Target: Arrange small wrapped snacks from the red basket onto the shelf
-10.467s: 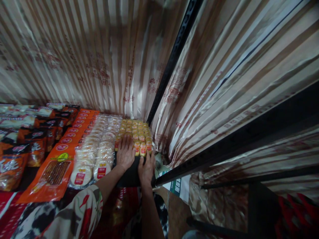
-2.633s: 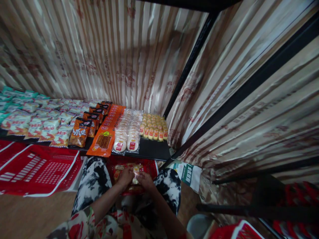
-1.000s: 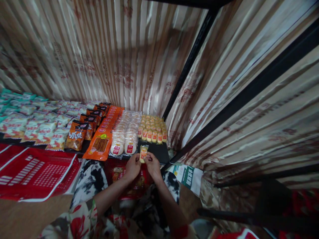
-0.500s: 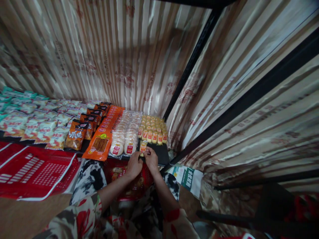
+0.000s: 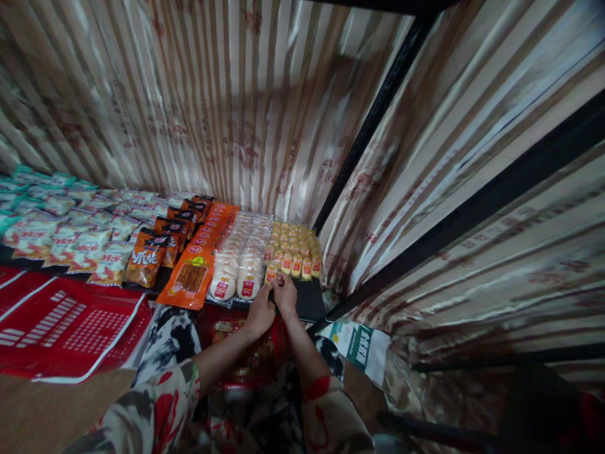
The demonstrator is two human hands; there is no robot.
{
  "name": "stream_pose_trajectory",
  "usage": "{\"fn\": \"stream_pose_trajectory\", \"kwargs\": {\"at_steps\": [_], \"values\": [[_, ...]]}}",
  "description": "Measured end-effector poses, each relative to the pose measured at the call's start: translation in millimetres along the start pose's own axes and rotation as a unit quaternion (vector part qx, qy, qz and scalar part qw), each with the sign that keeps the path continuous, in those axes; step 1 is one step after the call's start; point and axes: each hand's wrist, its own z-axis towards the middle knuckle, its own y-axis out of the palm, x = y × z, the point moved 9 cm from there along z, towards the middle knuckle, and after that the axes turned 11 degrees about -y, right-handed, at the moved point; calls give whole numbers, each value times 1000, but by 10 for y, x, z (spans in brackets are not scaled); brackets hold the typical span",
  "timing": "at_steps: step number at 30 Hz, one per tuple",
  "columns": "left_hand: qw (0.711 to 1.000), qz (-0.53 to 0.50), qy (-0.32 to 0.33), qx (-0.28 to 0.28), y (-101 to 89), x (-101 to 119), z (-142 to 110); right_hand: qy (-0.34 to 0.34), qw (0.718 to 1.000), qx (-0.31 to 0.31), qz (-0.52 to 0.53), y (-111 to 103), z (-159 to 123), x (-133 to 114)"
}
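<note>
A small yellow snack packet [image 5: 271, 273] with an orange-red label stands at the front left of several rows of like packets [image 5: 295, 243] on the black shelf [image 5: 309, 297]. My left hand [image 5: 259, 313] is closed, its fingertips at the packet's lower edge. On the packet's right side, my right hand [image 5: 285, 295] pinches it; the fingers partly hide its lower part. Just left of my hands lie clear-wrapped rows of round white cakes [image 5: 248, 284] with red labels.
Orange packs of brown sticks [image 5: 191, 277], black-and-orange snack bags [image 5: 145, 257] and white bags [image 5: 89, 249] line the shelf leftward. A red basket [image 5: 104, 315] stands in front at left. Another red container [image 5: 236, 366] holds packets below my arms. Black posts [image 5: 373, 120] rise at right.
Both hands have moved the small yellow packet slightly away from me, from the shelf's front edge up against the front row. The camera view has shifted a little.
</note>
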Motion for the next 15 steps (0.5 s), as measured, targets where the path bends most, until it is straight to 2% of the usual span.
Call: {"fn": "stream_pose_trajectory", "kwargs": {"at_steps": [8, 11, 15], "values": [[984, -173, -30, -19, 13, 102, 60, -14, 999, 11, 34, 75, 118, 42], [978, -198, -49, -31, 69, 97, 120, -10, 999, 30, 44, 69, 136, 97], [979, -198, -36, -36, 130, 96, 215, -17, 998, 30, 56, 73, 157, 140]]}}
